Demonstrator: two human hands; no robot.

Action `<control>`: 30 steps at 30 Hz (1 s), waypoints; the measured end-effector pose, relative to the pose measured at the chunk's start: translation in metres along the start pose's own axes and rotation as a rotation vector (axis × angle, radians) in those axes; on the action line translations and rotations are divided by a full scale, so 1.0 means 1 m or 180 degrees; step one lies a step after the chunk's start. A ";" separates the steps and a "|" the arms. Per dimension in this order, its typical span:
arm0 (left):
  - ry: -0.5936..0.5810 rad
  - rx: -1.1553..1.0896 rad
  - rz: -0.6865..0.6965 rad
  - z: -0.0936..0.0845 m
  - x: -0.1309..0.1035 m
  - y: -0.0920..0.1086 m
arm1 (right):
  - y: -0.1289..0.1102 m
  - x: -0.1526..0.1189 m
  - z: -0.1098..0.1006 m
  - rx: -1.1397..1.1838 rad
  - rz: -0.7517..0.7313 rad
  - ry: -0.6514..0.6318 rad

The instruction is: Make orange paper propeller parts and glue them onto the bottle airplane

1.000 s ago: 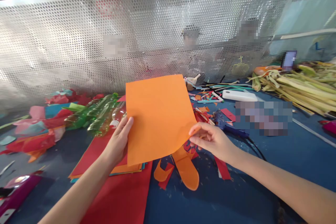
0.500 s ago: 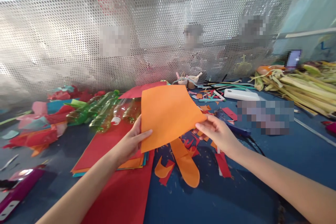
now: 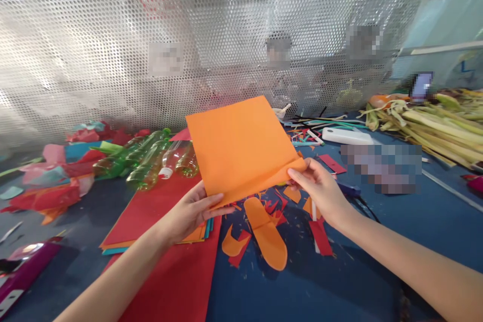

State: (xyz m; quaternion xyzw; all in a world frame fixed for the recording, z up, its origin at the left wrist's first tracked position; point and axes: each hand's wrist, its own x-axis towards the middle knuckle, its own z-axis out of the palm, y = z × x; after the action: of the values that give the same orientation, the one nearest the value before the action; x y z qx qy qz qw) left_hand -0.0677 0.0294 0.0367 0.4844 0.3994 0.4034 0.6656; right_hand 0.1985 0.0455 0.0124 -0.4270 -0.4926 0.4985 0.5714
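Head view: orange sheet [image 3: 241, 143], near edge newly turned up since earlier.

Orange rectangular paper sheet [image 3: 241, 146]: near edge now rolled up in a narrow lip; a second ago, unrolled.
Left hand [image 3: 190, 211]: down from the side edge to the near corner.
Long round-ended orange paper strip [image 3: 266, 234]: far end now uncovered.

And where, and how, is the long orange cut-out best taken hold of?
Probably pinch the long orange cut-out by its near rounded end, coming from the near side: that end points this way, while red scraps lie close beside its far half.
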 end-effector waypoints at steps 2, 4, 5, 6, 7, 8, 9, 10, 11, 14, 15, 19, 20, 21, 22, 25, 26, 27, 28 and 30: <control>-0.0027 -0.0134 -0.0050 0.000 0.000 -0.001 | -0.002 0.000 0.000 -0.0012 -0.0042 0.0061; -0.0152 -0.0263 -0.0063 0.000 -0.001 -0.002 | -0.002 0.001 0.000 -0.0020 -0.0065 0.0080; -0.0303 -0.0300 -0.0028 -0.001 -0.002 -0.002 | -0.002 0.001 0.000 -0.0027 -0.0071 0.0079; -0.0504 -0.0306 0.0041 -0.002 -0.003 -0.003 | -0.001 0.001 0.000 -0.0038 -0.0075 0.0076; -0.0725 -0.0289 0.0141 -0.003 -0.004 -0.003 | 0.000 0.002 0.001 -0.0055 -0.0088 0.0074; -0.0939 -0.0251 0.0257 -0.004 -0.005 -0.004 | 0.001 0.002 0.000 -0.0072 -0.0120 0.0072; -0.1115 -0.0215 0.0381 -0.005 -0.006 -0.005 | 0.002 0.002 0.000 -0.0088 -0.0174 0.0074; -0.1249 -0.0185 0.0470 -0.005 -0.007 -0.007 | 0.003 0.002 0.000 -0.0111 -0.0243 0.0075; -0.1318 -0.0166 0.0523 -0.005 -0.008 -0.008 | 0.003 0.001 0.000 -0.0154 -0.0320 0.0074; -0.1182 -0.0145 0.0579 0.001 -0.009 -0.011 | 0.003 0.001 -0.001 -0.0412 -0.0538 0.0099; -0.1025 -0.0125 0.0587 0.004 -0.009 -0.011 | 0.003 0.000 -0.002 -0.0519 -0.0599 0.0120; -0.0215 0.0016 0.0709 0.018 -0.008 -0.010 | 0.004 0.002 -0.006 -0.0977 -0.0831 0.0279; -0.0059 0.0055 0.0790 0.021 -0.008 -0.009 | 0.004 0.003 -0.007 -0.1078 -0.0878 0.0311; 0.0052 0.0098 0.0881 0.023 -0.008 -0.008 | 0.004 0.003 -0.008 -0.1148 -0.0913 0.0329; 0.0137 0.0160 0.0960 0.025 -0.009 -0.007 | 0.003 0.003 -0.008 -0.1187 -0.0937 0.0333; 0.0351 0.0623 0.0975 0.028 -0.010 -0.006 | 0.001 0.001 -0.006 -0.1176 -0.0929 0.0278; 0.0449 0.0860 0.0920 0.027 -0.010 -0.006 | 0.000 0.000 -0.005 -0.1163 -0.0919 0.0262; 0.0554 0.1094 0.0857 0.027 -0.010 -0.006 | -0.001 -0.002 -0.004 -0.1142 -0.0911 0.0242; 0.0668 0.1274 0.0800 0.026 -0.010 -0.007 | -0.001 -0.003 -0.004 -0.1102 -0.0903 0.0210; 0.0873 0.1280 0.0736 0.024 -0.010 -0.010 | -0.002 -0.005 -0.003 -0.0983 -0.0891 0.0119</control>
State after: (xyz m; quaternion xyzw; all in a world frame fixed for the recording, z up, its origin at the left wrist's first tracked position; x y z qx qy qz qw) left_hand -0.0475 0.0106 0.0339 0.5902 0.5000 0.4511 0.4452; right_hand 0.2012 0.0401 0.0130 -0.4461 -0.6070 0.3248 0.5718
